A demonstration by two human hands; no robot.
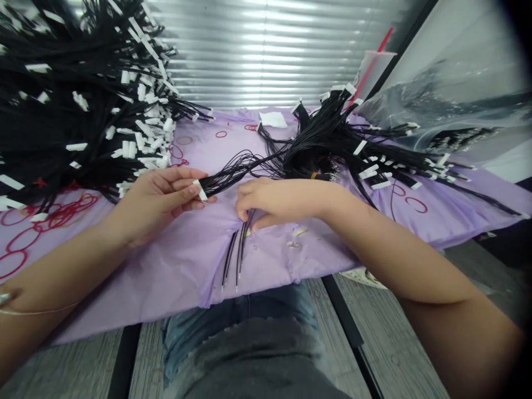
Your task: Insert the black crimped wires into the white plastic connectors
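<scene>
Left hand: the left hand (160,199) pinches a white connector (200,190) between thumb and fingertips, with the connector at the end of a slim bunch of black wires (233,174).

Right hand: the right hand (274,202) lies just beside the left, not touching it, its fingers (249,191) curved over a few thin wires (245,233). Whether it grips them or only covers them, I cannot tell.

Hands: apart but close, both low over the middle of the sheet.

Lie of the wires: the black wires run from the left hand up and to the right, passing above the right hand's knuckles into the right-hand pile (328,147). The left hand is at the connector end; the right hand is nearer that pile. The thin wires run from under the right fingers towards the person, ending in bare tips (230,271).

Sheet: a lilac plastic sheet (187,266) covers the worktop (70,360), with red rubber bands (54,213) on it at left.

Piles: a larger mass of black wires with white connectors (83,94) sits at far left.

Beyond: a paper cup with a red straw (374,69) and a clear plastic bag (449,94) stand at upper right.
</scene>
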